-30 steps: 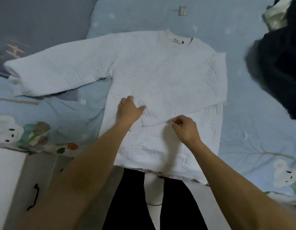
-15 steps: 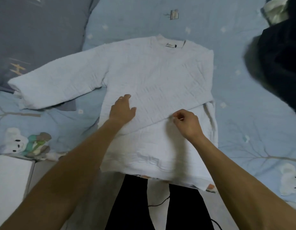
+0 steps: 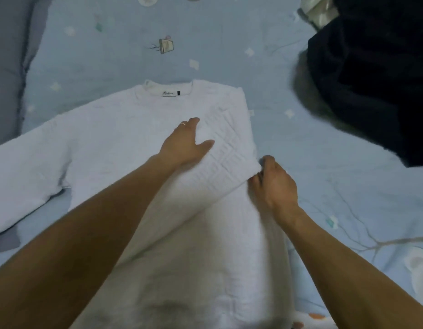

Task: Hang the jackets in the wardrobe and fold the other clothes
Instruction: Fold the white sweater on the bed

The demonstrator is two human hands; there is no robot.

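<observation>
Folding a white quilted sweatshirt (image 3: 139,143) on a light blue printed bedsheet (image 3: 229,43), collar and label pointing away, hem hanging toward the near edge. Now sitting with its right sleeve folded across the chest as a diagonal band, where a second ago that fold was only being tucked lower down across the middle; also showing a narrower, straighter right side than in the earlier views. Left sleeve (image 3: 23,176) lying spread out to the left, not yet folded.

Pressing flat on the folded sleeve band with the left hand (image 3: 184,143), fingers spread wide, palm down, a ring showing on one finger. Pinching the corner of the folded band at the sweatshirt's right edge with the right hand (image 3: 274,181), fingers curled narrow around the fabric; having slid outward and upward from the middle of the garment to this edge.

Probably meaning one side of the fold done and being squared up, with the left sleeve and the lengthwise fold to come. Waiting at upper right, well apart from the sweatshirt: a pile of dark clothing (image 3: 376,74) with something pale (image 3: 319,10) tucked behind it, possibly a jacket among them, though too dark to tell.
</observation>
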